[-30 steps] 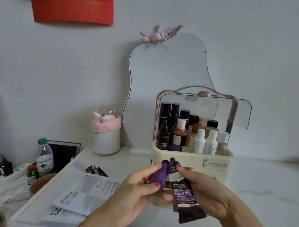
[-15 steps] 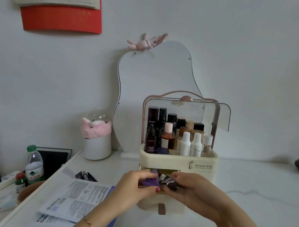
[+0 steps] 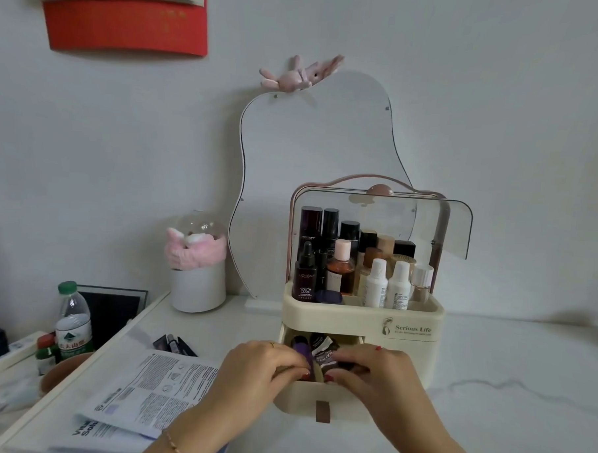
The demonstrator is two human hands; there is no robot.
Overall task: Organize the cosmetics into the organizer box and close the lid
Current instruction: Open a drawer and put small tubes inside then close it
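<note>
A cream organizer box (image 3: 413,330) stands on the white table, its clear lid (image 3: 455,226) swung up and several bottles upright in the top tray. Its lower drawer (image 3: 322,403) is pulled out toward me. My left hand (image 3: 260,372) holds a purple tube (image 3: 301,350) down inside the drawer. Beside it, my right hand (image 3: 373,377) holds a dark brown tube (image 3: 323,354) in the same drawer. My fingers hide the lower ends of both tubes.
Printed leaflets (image 3: 153,387) lie left of the box, with small dark items (image 3: 174,344) behind them. A white jar with a pink headband (image 3: 198,273) and a wavy mirror (image 3: 313,179) stand at the back. A water bottle (image 3: 73,322) stands on a lower surface at far left.
Both hands carried the purple and brown tubes from in front of the box down into the open drawer. The camera view shifted slightly.
</note>
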